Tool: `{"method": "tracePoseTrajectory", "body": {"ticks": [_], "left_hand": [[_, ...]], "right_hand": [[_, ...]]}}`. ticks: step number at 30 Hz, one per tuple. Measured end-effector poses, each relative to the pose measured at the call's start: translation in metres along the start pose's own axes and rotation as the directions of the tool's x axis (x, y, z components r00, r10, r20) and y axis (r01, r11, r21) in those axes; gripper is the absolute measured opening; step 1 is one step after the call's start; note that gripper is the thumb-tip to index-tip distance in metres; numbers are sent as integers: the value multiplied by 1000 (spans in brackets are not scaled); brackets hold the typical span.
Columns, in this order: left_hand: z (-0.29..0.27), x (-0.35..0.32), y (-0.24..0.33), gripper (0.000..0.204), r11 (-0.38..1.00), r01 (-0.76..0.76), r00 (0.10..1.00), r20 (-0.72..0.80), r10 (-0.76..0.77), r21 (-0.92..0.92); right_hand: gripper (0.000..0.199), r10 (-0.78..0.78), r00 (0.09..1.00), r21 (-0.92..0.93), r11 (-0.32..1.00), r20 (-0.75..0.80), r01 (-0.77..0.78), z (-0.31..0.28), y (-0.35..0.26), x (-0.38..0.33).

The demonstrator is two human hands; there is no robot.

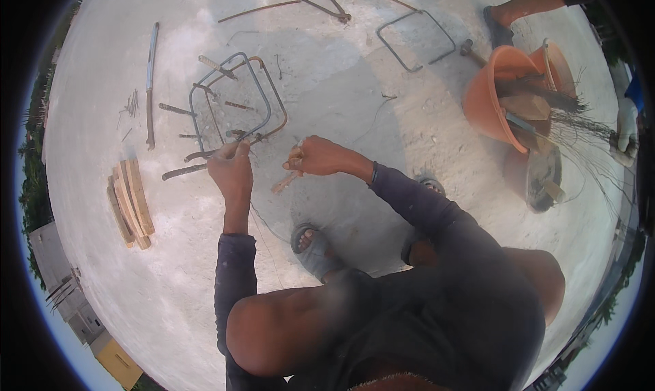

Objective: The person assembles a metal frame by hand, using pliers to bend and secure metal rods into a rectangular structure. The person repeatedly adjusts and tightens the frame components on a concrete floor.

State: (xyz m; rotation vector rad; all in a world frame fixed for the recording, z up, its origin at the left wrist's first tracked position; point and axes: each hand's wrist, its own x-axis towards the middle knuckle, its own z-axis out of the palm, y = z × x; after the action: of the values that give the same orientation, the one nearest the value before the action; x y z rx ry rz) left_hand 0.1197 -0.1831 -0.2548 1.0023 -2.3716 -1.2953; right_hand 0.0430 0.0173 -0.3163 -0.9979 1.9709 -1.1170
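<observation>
Ahead of me, to the left, rebar stirrups bent into rounded squares stand together with short ribbed bars across them. My left hand is closed at their near corner, its fingers against the steel; a small tie wire there would be too fine to make out. My right hand is closed round a small tool with reddish-brown handles, held just right of the stirrups and apart from them. Its working end is hidden by the fingers, so its exact kind does not show.
Wooden strips and a long metal bar lie on the concrete at left. Another stirrup rests ahead. Orange buckets, a hammer and bundled wire are at right, near a gloved hand and another person's leg.
</observation>
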Motion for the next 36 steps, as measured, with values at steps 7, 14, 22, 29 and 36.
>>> {"method": "tracePoseTrajectory", "body": {"ticks": [7, 14, 22, 29, 36], "left_hand": [[5, -7, 8, 14, 820, -181, 964, -68, 258, 542], [17, -16, 2, 11, 562, -265, 921, 33, 388, 784], [10, -20, 23, 12, 981, 136, 987, -101, -123, 136], [-34, -7, 16, 28, 339, 737, 671, 573, -472, -584], [-35, -9, -6, 38, 336, 805, 592, 707, -386, -490]], "right_hand": [[40, 52, 643, -322, 833, -764, -449, -186, 148, 102], [56, -85, 626, -494, 699, -775, -517, -257, 223, 161], [58, -146, 596, -477, 756, -790, -448, -235, 235, 161], [62, -6, 638, -428, 747, -770, -509, -242, 228, 172], [67, 130, 578, -327, 717, -806, -616, -262, 226, 189]]}}
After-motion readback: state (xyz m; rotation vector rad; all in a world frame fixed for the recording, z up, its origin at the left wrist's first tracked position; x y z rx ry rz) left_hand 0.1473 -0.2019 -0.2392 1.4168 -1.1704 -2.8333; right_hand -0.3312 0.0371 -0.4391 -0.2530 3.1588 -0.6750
